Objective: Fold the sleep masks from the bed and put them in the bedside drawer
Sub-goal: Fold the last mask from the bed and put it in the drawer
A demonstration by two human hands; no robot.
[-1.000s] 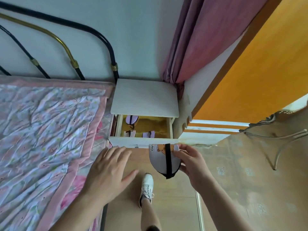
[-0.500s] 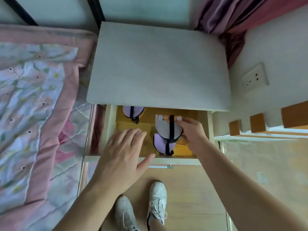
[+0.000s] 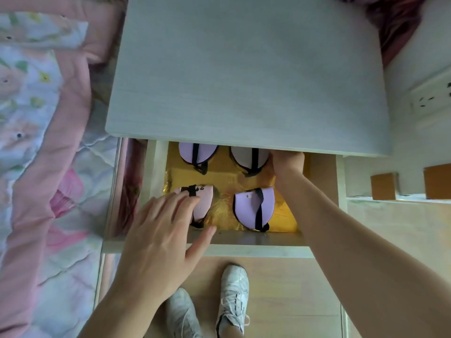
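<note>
The bedside drawer [image 3: 244,240] is pulled open, lined in shiny yellow. Several folded sleep masks lie in it: a lilac one [image 3: 192,153] at back left, a white one [image 3: 249,158] at back right, a pink one [image 3: 203,201] at front left, a lilac one [image 3: 253,208] at front right. My right hand [image 3: 288,163] reaches deep into the back right corner, fingers on the edge of the white mask, partly hidden under the tabletop. Spread flat with nothing in it, my left hand [image 3: 161,235] hovers over the drawer's front left and covers part of the pink mask.
The white bedside tabletop [image 3: 244,76] overhangs the back of the drawer. A bed with a pink floral quilt [image 3: 44,167] lies to the left. A wall socket [image 3: 432,96] is at the right. My white shoes [image 3: 231,296] stand on the wooden floor below.
My right hand carried the white mask from the middle of the drawer to its back right corner. The view moved closer over the drawer. My left hand stayed spread above the front left.
</note>
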